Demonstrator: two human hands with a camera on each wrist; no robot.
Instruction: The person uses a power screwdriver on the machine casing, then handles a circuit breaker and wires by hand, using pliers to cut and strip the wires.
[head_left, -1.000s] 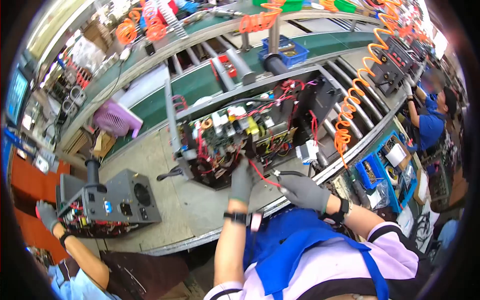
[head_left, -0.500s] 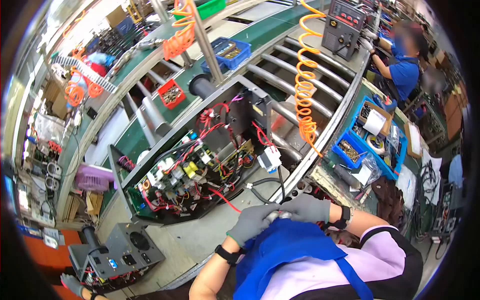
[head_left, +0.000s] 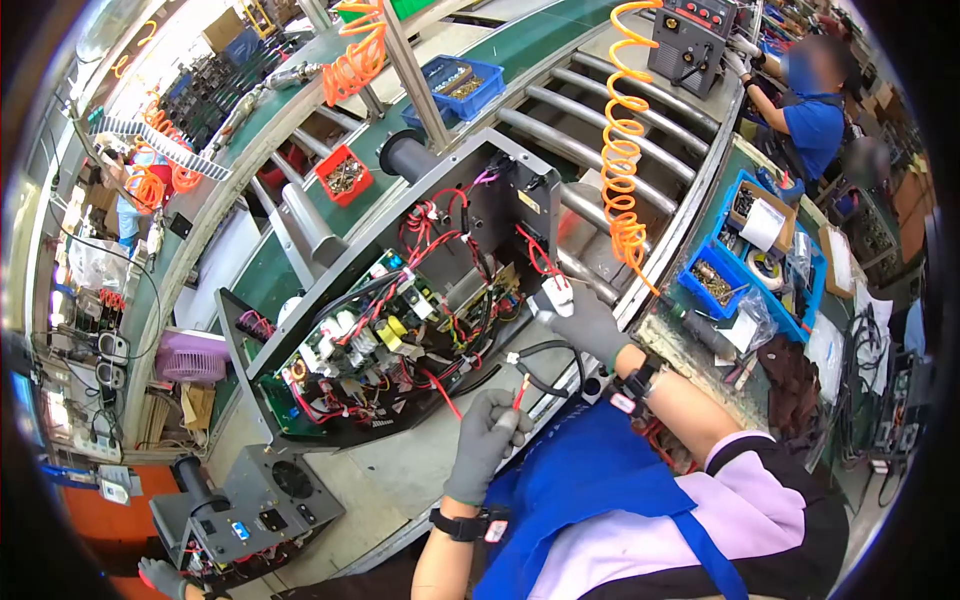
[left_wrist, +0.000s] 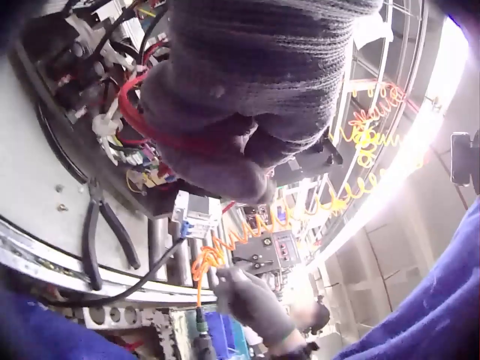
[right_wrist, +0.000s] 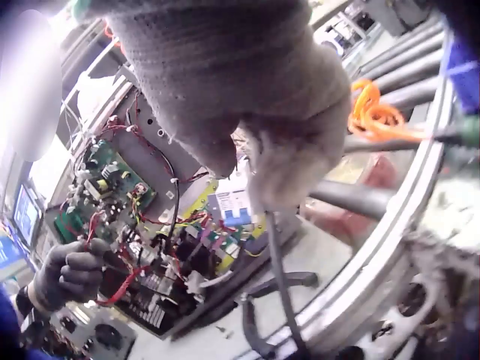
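Before me is an open dark metal chassis (head_left: 470, 225) packed with circuit boards and wires. My gloved left hand (head_left: 483, 450), beside its lower edge, grips a red wire (head_left: 442, 391), which crosses the curled fingers in the left wrist view. At the chassis's right end, my gloved right hand (head_left: 592, 328) holds a white breaker (head_left: 553, 296); the right wrist view shows fingers on either side of the breaker (right_wrist: 235, 201). A black cable (right_wrist: 282, 281) hangs from it. Black-handled pliers (left_wrist: 96, 232) lie on the bench between the hands.
An orange coiled hose (head_left: 622, 180) hangs behind the right hand. Metal rollers (head_left: 625, 135) run beyond the chassis. Blue bins (head_left: 712, 283) stand at right. A second unit (head_left: 255, 505) sits lower left, with another person's gloved hand (head_left: 160, 577) beside it.
My hands were together near the apron and have separated. The right has moved up to the white breaker; the left has shifted slightly, still with the red wire.
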